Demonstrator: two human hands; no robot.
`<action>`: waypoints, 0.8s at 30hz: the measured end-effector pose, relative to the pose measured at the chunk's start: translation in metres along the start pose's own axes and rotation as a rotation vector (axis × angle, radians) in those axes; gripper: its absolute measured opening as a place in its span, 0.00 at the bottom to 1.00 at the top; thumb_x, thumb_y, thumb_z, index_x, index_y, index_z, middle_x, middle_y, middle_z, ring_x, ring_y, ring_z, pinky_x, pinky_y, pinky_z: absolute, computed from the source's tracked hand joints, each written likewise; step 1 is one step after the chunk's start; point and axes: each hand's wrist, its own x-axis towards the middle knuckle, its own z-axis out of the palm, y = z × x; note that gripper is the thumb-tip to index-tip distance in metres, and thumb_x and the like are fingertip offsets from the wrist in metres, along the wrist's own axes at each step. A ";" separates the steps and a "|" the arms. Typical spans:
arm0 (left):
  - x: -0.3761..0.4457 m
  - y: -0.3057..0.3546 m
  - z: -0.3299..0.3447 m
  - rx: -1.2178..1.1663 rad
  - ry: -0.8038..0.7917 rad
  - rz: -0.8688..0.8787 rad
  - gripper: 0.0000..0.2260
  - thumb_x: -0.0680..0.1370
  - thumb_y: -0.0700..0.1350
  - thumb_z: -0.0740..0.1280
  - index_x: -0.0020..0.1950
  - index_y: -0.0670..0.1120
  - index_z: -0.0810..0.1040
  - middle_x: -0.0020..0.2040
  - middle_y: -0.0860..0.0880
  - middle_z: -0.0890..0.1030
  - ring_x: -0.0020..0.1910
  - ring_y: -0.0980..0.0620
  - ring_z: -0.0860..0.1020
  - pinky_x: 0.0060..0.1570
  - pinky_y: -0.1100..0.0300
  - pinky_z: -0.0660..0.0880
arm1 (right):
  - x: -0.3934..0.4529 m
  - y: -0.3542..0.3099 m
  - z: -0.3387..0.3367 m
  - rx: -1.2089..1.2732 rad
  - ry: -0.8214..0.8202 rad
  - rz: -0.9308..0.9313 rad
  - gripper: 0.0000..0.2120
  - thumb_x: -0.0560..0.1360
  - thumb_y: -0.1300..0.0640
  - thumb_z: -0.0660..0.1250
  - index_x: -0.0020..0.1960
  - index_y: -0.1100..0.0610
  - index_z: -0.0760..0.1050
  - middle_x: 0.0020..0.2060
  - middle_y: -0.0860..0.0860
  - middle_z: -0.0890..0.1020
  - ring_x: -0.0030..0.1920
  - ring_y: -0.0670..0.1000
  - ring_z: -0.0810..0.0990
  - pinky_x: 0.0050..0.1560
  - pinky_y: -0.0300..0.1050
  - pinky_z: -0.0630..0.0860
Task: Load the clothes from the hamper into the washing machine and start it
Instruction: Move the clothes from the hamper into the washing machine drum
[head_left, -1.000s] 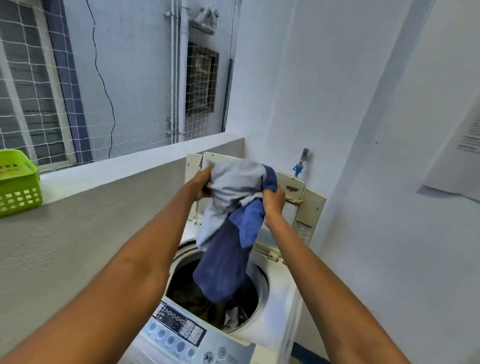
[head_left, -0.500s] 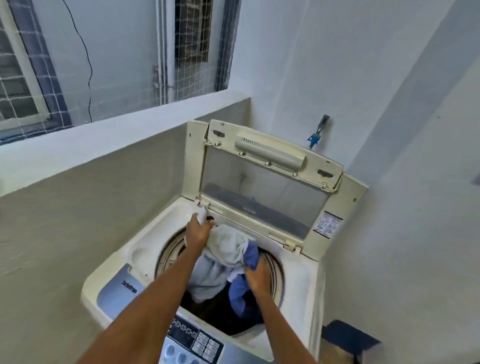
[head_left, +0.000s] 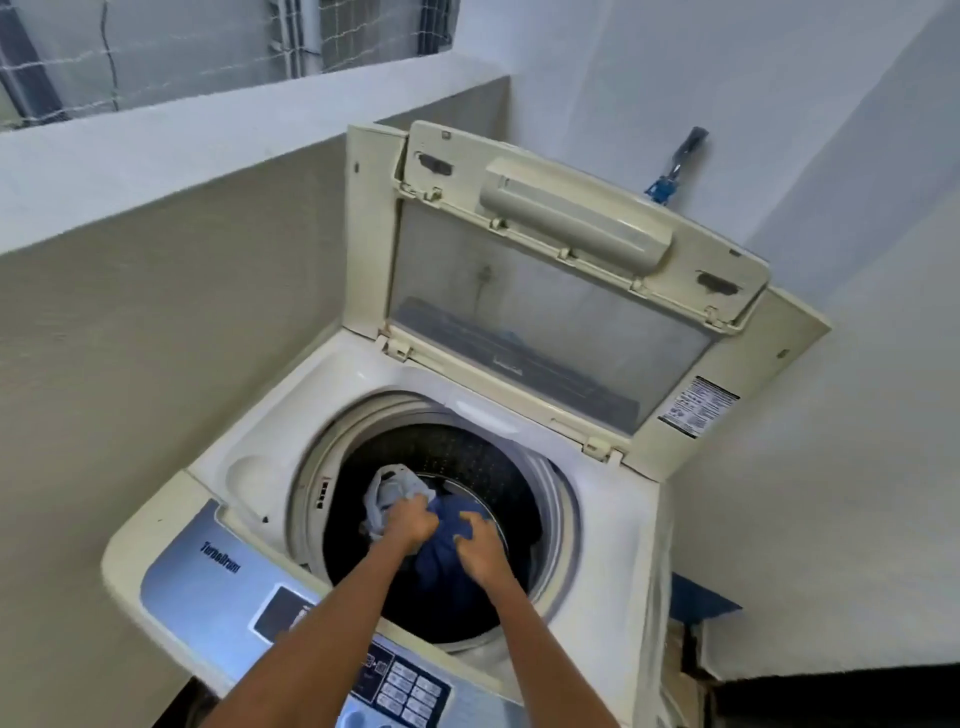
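A cream top-loading washing machine (head_left: 270, 431) stands open, its lid (head_left: 545, 291) raised against the back. Both my arms reach down into the dark drum (head_left: 467, 457). My left hand (head_left: 410, 527) is closed on the pale grey part of a grey-and-blue garment (head_left: 441, 551). My right hand (head_left: 480, 545) presses on its dark blue part with fingers curled into the cloth. The garment sits low inside the drum. The control panel (head_left: 400, 686) with its buttons lies under my forearms. The hamper is out of view.
A grey half-wall with a white ledge (head_left: 156, 156) runs along the left, close to the machine. A tap with a blue fitting (head_left: 675, 166) sticks out of the white wall behind the lid. A blue object (head_left: 701, 603) and boxes sit on the floor at right.
My hands have carried the grey-and-blue garment from chest height above the machine down deep into the drum. My view has tilted down, so the green basket on the ledge is gone from sight.
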 end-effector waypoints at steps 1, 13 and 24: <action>-0.003 0.012 0.001 -0.062 0.094 0.049 0.15 0.77 0.41 0.60 0.64 0.40 0.73 0.63 0.38 0.74 0.62 0.40 0.73 0.60 0.51 0.71 | -0.005 -0.001 -0.014 0.024 0.080 -0.003 0.18 0.77 0.62 0.59 0.67 0.61 0.69 0.62 0.59 0.72 0.63 0.58 0.73 0.59 0.44 0.68; -0.156 0.240 0.070 -0.368 -0.141 0.753 0.09 0.80 0.39 0.57 0.50 0.40 0.77 0.51 0.41 0.81 0.46 0.45 0.78 0.47 0.56 0.72 | -0.141 0.073 -0.192 0.281 0.864 0.040 0.09 0.79 0.58 0.57 0.56 0.54 0.75 0.54 0.52 0.79 0.50 0.51 0.77 0.49 0.44 0.73; -0.210 0.256 0.273 -0.140 -0.366 0.559 0.09 0.81 0.39 0.55 0.54 0.41 0.75 0.55 0.40 0.78 0.52 0.45 0.76 0.53 0.54 0.72 | -0.210 0.259 -0.199 0.530 0.711 0.274 0.06 0.79 0.59 0.58 0.50 0.53 0.73 0.48 0.55 0.80 0.48 0.56 0.80 0.50 0.55 0.79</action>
